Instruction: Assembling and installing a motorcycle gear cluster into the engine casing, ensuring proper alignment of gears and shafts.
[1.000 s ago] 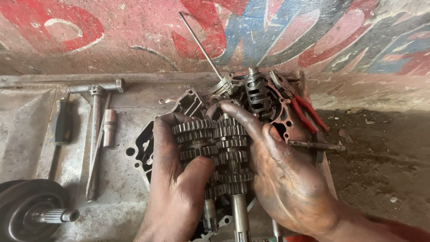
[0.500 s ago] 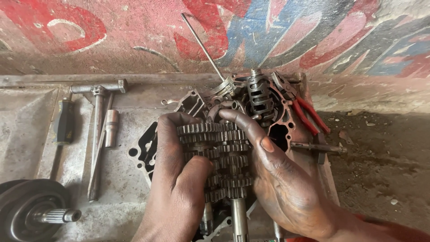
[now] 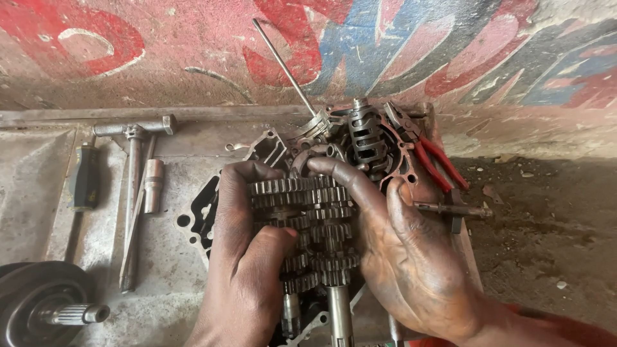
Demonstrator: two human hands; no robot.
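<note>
Both hands are closed around a pair of gear shafts (image 3: 308, 225), held side by side with their teeth meshed. The left hand (image 3: 241, 257) wraps the left stack, thumb pressed across its lower gears. The right hand (image 3: 405, 250) cups the right stack, forefinger hooked over its top. The gears are dull steel, oily and finely toothed; splined shaft ends project below the hands. An open engine case (image 3: 270, 154) lies directly beneath the hands. Red-handled pliers (image 3: 434, 160) rest just beyond the right hand. A T-handle wrench (image 3: 132, 173) lies well left of the left hand. The surface is a greasy metal sheet (image 3: 38, 193) before a painted wall (image 3: 160, 51).
</note>
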